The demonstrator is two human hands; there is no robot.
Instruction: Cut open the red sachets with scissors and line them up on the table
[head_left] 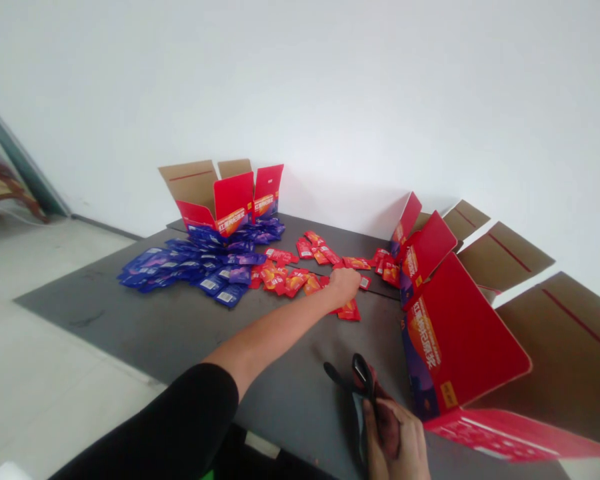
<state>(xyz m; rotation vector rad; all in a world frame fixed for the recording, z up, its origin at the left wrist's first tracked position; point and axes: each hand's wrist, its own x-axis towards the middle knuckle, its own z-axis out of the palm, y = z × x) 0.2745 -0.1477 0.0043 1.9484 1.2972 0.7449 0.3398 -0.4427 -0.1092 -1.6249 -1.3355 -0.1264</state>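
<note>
Mid-table, right of centre: left hand (345, 283), fingers curled in, down among small flat shiny red-and-orange sachets (293, 283); can't tell from here whether it grips one.
Red sachets: loose band across the dark grey table (130, 327), from blue heap to right-end cartons, some overlapping.
Handling, my guess: light, soft, slippery film; might burst if squeezed hard. Best pinched by a flat end.
Near edge, toward right corner: right hand (407, 440) closed round black looped-handle tool (356, 389), maybe scissors; lower end unclear.
Blue heap: flat shiny dark-blue sachets (175, 265) spread toward left corner, right side meeting the reds.
Far edge, left: open red printed cardboard cartons (234, 200), flaps up, behind blues.
Right end: row of open red-and-purple cardboard cartons (473, 333), brown inside.
In the way: raised flaps beside right hand; white wall (330, 100) behind far edge; black sleeve (165, 417) over near edge.
</note>
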